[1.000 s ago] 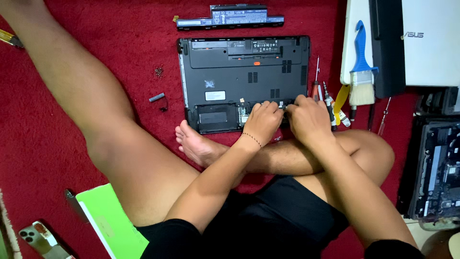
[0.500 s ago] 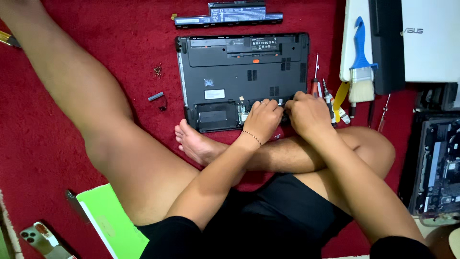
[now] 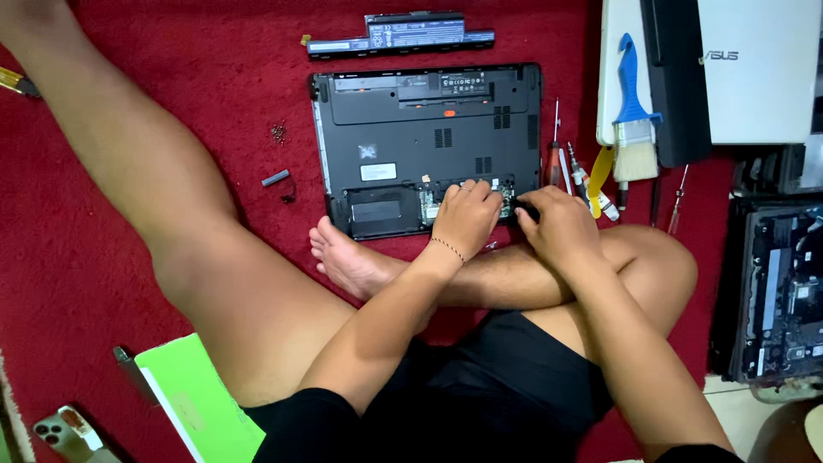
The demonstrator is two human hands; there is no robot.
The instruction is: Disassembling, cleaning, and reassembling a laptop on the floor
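Your left hand (image 3: 467, 214) rests on the near edge of the upturned black laptop (image 3: 427, 137), its fingers (image 3: 480, 193) curled down into the open bay where green circuit board shows. Whether they pinch anything there cannot be told, since the hand covers the spot. Your right hand (image 3: 559, 225) sits just beside it at the laptop's near right corner, fingers folded close together over a small dark part at the edge; the pictures do not show whether it is truly gripped.

Compared with a second ago, very little has shifted: both hands stay planted at the same bay, and the laptop lies in the same place on the red carpet (image 3: 214, 77), between your outstretched leg and your folded one. The left knuckles look a touch more tucked in. By that, I judge the work at the bay is slow, close fingering rather than a lift.

The long battery pack (image 3: 400, 33) lies apart on the far side of the laptop. A small heap of screws (image 3: 278, 132) and a short dark piece (image 3: 275, 177) sit to the left. Screwdrivers (image 3: 555, 150) and a blue-handled brush (image 3: 633, 120) lie to the right, near your right hand.
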